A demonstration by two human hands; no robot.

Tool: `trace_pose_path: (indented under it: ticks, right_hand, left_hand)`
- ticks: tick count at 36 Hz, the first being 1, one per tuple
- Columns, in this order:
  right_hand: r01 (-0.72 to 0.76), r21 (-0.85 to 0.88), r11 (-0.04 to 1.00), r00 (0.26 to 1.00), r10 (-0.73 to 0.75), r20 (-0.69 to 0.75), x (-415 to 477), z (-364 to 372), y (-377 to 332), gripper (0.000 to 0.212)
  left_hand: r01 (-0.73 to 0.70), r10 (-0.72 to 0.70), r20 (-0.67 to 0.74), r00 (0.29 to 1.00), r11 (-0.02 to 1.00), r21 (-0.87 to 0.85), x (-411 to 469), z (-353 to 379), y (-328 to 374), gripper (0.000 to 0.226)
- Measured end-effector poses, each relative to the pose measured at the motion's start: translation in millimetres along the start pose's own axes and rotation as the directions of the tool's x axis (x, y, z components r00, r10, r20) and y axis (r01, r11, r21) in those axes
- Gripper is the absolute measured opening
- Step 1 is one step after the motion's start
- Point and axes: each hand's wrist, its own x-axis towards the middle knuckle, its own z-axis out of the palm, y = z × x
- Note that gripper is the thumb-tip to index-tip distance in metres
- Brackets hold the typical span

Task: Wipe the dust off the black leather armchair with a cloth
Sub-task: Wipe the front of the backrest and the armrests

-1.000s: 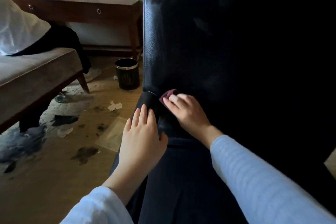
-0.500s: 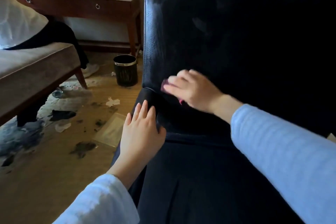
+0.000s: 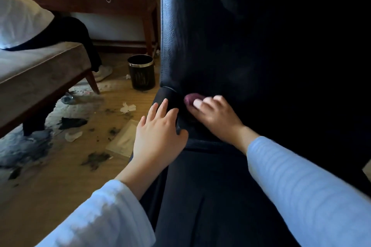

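While your left hand (image 3: 158, 136) lay flat on the near armrest (image 3: 167, 96), its fingers (image 3: 160, 110) were spread straight and held nothing, just bracing. Just beside it, your right hand (image 3: 217, 117) sat low in the corner where armrest met backrest. Its fingers (image 3: 202, 103) were curled over the bunched purple cloth (image 3: 190, 98) and pressed it onto the leather; they were blurred, so the exact grip was unclear. The cloth only peeked out past the fingertips. The black leather armchair (image 3: 174, 36) filled the right of the view. Its backrest was too dark to read for dust, with faint dull patches higher up. Judged mid-task: you were working the corner crease, and the upper backrest, seat and far side likely still needed passes. Farther off, a black bin (image 3: 141, 72) stood on the littered floor (image 3: 60, 166), with a wooden desk (image 3: 90, 0) behind it.
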Motion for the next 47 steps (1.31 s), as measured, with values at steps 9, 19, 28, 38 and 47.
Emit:
trace_pose_path:
  ticks: [9, 19, 28, 38, 47]
  right_hand:
    - [-0.058, 0.019, 0.998, 0.957, 0.050, 0.286, -12.5, 5.2, -51.7, 0.058]
    - [0.128, 0.068, 0.989, 0.673, -0.137, 0.726, 3.8, 8.0, -101.2, 0.029]
    - [0.209, -0.066, 0.976, 0.828, -0.140, 0.543, -14.7, 5.2, -75.2, 0.041]
    - [0.132, -0.208, 0.969, 0.682, 0.064, 0.729, -155.0, -87.5, 39.9, 0.054]
    - [0.086, -0.016, 0.996, 0.855, -0.065, 0.515, -149.7, -105.9, 33.2, 0.043]
  left_hand:
    - [-0.022, 0.023, -0.043, 0.999, 0.999, 0.024, 0.1, 2.4, -0.8, 0.045]
    - [-0.013, 0.015, -0.072, 0.997, 0.999, 0.034, 2.5, 4.7, -1.3, 0.039]
    - [0.004, -0.007, -0.080, 0.997, 0.999, -0.041, 1.3, 0.4, -0.8, 0.038]
    - [0.041, -0.054, -0.097, 0.994, 0.990, -0.138, 1.4, -2.9, -0.3, 0.032]
    - [0.082, -0.101, -0.077, 0.992, 0.973, -0.217, -2.5, -7.9, 3.7, 0.029]
